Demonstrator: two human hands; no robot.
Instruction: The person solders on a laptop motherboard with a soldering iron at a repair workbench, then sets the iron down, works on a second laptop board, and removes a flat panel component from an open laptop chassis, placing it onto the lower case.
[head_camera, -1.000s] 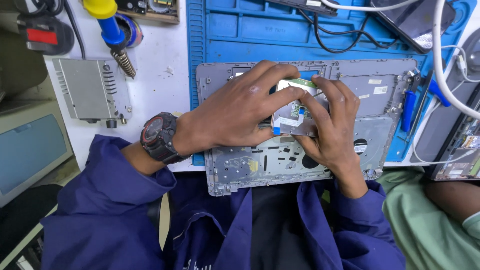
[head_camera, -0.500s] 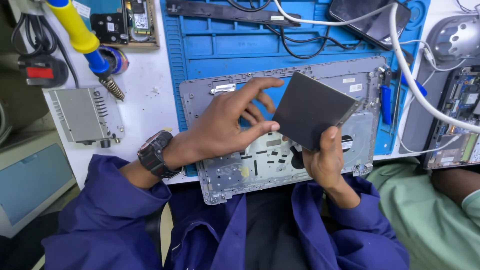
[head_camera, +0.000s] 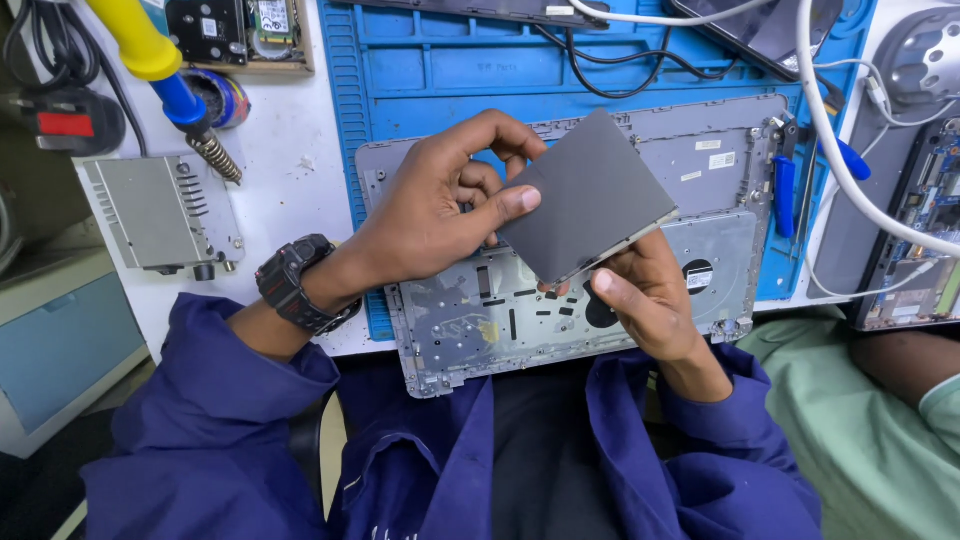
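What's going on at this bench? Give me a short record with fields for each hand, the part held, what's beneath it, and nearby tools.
left hand: grips the touchpad's left edge, thumb on its face
right hand: supports the lower right edge from beneath
held part: dark grey touchpad, tilted, lifted clear
beneath: grey laptop palmrest shell, inside up, on a blue repair mat
nearby tools: yellow-handled soldering iron; blue-handled tool
wrist: black watch

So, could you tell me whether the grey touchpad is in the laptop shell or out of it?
Out. Both hands, left and right, hold the touchpad tilted above the shell.
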